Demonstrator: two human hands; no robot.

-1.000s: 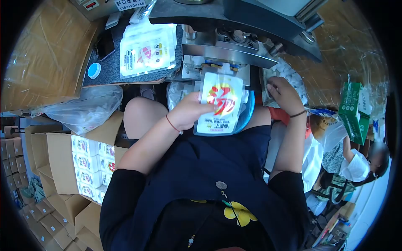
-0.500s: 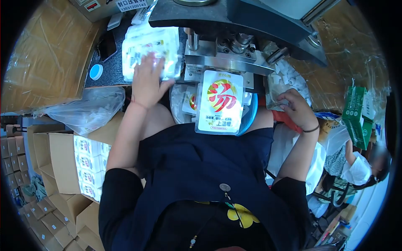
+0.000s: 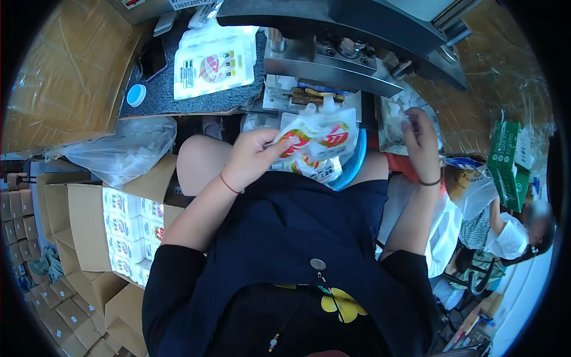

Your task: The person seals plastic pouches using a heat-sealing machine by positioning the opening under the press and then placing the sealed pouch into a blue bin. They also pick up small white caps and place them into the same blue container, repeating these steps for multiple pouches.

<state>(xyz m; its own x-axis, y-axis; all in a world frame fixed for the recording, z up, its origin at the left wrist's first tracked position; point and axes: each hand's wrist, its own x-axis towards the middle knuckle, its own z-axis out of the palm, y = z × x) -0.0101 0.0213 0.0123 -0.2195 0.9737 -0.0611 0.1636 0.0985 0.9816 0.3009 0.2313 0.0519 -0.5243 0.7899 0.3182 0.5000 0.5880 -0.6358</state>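
My left hand (image 3: 257,156) is closed on the near edge of a white printed pouch (image 3: 318,134) with red lettering, tilted in front of the press. Beneath it, more printed pouches (image 3: 321,169) lie over a blue-rimmed basin (image 3: 358,159) at my lap. My right hand (image 3: 421,140) is at the clear bin (image 3: 389,132) of small white pieces, its fingertips drawn together near the bin's edge; what they hold is too small to name. Metal press (image 3: 333,68) parts stand just behind the held pouch.
A stack of white pouches (image 3: 214,68) lies on the grey mat (image 3: 157,98), near a phone (image 3: 153,59) and a blue cap (image 3: 136,95). An open carton (image 3: 89,229) of packed pouches stands at the left. Another person (image 3: 505,238) sits at the far right.
My left hand has left the stack on the mat and come over my lap, now gripping a pouch. The large pouch facing up has moved. My right fingers have shifted slightly up at the bin.
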